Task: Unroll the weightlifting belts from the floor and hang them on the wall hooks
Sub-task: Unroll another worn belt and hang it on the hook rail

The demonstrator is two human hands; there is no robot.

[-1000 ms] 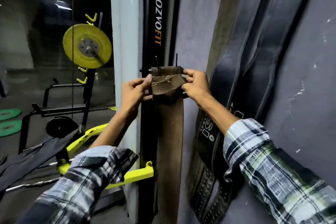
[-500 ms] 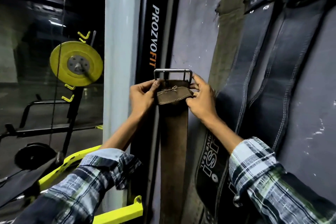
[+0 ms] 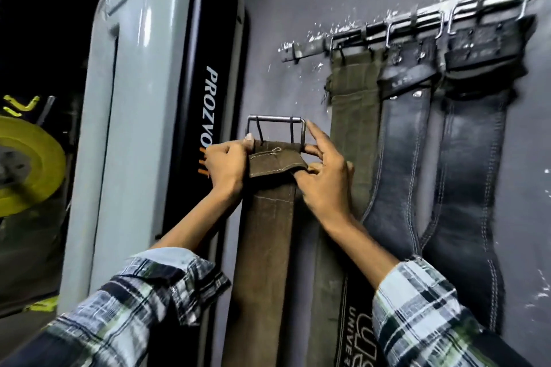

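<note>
Against a grey gym wall [image 3: 283, 3], both hands raised on a brown weightlifting belt [image 3: 265, 235] held upright below the hook rail [image 3: 396, 25]. Left hand [image 3: 225, 165] closed on the belt's folded top at its left edge; right hand [image 3: 326, 179] gripping the fold's right edge, index finger extended against the metal buckle [image 3: 275, 128]. Buckle standing above the fingers, well short of the rail and left of it, on no hook. Belt's length hanging straight down between plaid sleeves [image 3: 423, 316]. Already on the hooks to the right: an olive belt [image 3: 354, 116], then two dark stitched belts [image 3: 465, 158] side by side, flat to the wall. Just left of the held belt, a pale machine column [image 3: 128, 116] with a black panel lettered PROZVOFIT; farther left, a yellow weight plate [image 3: 32, 164], blurred.
</note>
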